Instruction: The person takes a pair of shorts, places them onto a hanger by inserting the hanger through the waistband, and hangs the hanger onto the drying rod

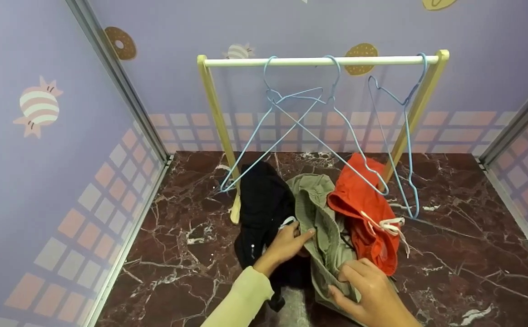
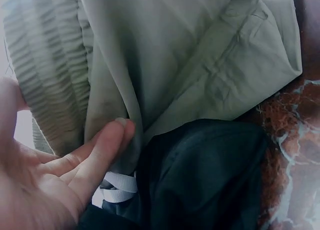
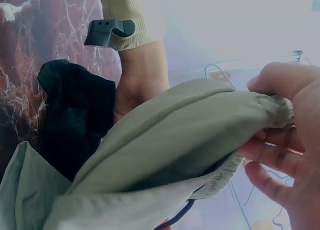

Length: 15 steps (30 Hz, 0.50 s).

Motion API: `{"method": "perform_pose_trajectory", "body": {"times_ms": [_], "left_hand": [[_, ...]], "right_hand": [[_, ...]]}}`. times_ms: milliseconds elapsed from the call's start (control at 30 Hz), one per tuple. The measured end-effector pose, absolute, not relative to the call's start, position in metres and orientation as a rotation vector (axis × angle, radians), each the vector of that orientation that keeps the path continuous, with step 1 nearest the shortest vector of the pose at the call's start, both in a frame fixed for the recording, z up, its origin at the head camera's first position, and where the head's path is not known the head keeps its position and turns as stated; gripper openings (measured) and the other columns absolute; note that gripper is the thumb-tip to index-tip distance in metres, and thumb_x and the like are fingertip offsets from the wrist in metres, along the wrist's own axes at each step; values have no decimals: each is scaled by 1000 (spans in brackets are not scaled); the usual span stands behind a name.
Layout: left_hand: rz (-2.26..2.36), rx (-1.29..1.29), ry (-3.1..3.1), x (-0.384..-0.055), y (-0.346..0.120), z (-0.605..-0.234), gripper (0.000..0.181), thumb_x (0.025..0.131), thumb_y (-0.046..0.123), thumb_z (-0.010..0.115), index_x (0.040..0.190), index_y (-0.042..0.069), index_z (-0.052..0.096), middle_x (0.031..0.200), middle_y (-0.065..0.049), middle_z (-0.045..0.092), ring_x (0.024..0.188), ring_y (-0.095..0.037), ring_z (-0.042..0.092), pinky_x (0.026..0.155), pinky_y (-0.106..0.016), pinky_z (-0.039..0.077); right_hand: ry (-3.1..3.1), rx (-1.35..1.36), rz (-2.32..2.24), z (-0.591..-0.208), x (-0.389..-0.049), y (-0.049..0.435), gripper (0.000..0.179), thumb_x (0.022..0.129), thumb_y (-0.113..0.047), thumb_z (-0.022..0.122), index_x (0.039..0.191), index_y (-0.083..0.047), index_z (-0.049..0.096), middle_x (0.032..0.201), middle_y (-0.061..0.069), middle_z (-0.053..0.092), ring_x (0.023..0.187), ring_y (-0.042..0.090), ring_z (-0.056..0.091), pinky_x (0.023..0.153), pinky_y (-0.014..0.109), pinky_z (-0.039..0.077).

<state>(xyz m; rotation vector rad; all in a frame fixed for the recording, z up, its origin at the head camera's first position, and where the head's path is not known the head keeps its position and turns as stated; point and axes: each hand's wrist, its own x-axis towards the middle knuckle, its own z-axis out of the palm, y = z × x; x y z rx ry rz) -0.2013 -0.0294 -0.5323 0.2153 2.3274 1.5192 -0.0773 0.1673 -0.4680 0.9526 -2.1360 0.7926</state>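
Your left hand [image 1: 286, 243] pinches one side of the ribbed waistband of an olive-green cloth garment [image 1: 329, 236], and your right hand [image 1: 368, 281] grips the bunched waistband edge on the side nearer you, so both hands are closed on cloth and the waist gapes between them. Judging by how things lie, you are at an early stage: the waist is spread, but three light-blue wire hangers [image 1: 335, 88] dangle bare beyond your hands from a white rail [image 1: 300, 61] with yellow wooden legs. Nothing is on a hanger, so hanging the green garment seems left to do, and likely also the crumpled black cloth garment [image 1: 264, 195] just beside your left hand and the bright red garment [image 1: 368, 209] with a white drawstring [image 1: 388, 225] beyond your right hand, all on the dark-red marbled desk [image 1: 186, 254]. Only the head view gives the whole rail and most of the red garment. From the left wrist you see fingers against the outer cloth and a flat white cord [image 2: 120, 187] just below them; whose cord it is, you cannot tell. From the right wrist, a thin dark cord [image 3: 177, 216] shows clearly below the waistband, plus a black clip-like device [image 3: 110, 32] on your left cuff, hidden from the head view.
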Motion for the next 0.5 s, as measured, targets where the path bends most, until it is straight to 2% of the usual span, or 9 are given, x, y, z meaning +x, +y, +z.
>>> {"method": "perform_pose_trajectory", "body": {"times_ms": [67, 167, 333, 400, 500], "left_hand": [[1551, 212, 2290, -202, -30, -533, 83, 94, 52, 55, 149, -3, 28, 127, -24, 60, 81, -28, 72, 95, -41, 51], [1557, 204, 2285, -203, -30, -533, 83, 94, 52, 54, 150, -2, 26, 128, -23, 60, 82, -28, 72, 97, -42, 49], [1506, 188, 2346, -206, -33, -533, 84, 94, 54, 53, 151, 0, 24, 133, -23, 54, 106, -27, 66, 102, -45, 44], [1513, 175, 2341, -208, -34, -533, 83, 94, 52, 54, 151, 1, 23, 134, -23, 54, 100, -28, 68, 101, -45, 45], [1562, 166, 2313, -210, -36, -532, 75, 95, 48, 55, 149, 4, 28, 127, -19, 60, 87, -29, 70, 92, -44, 51]], "right_hand": [[-2104, 974, 804, -467, -77, 167, 17, 81, -18, 69, 75, -15, 54, 79, -9, 54, 73, 9, 48, 67, 18, 38], [-2056, 996, 834, -464, -77, 166, 12, 81, -15, 64, 74, -14, 55, 80, -7, 54, 74, 10, 48, 67, 20, 39], [-1963, 1035, 896, -457, -75, 164, 15, 87, -15, 58, 73, -10, 56, 80, 0, 56, 74, 13, 50, 69, 23, 42], [-1935, 1046, 914, -452, -74, 163, 22, 92, -20, 55, 73, -8, 56, 81, 3, 58, 74, 15, 51, 70, 24, 43], [-1906, 1051, 940, -446, -71, 162, 26, 94, -21, 55, 73, -7, 55, 83, 7, 60, 75, 17, 52, 69, 25, 43]]}}
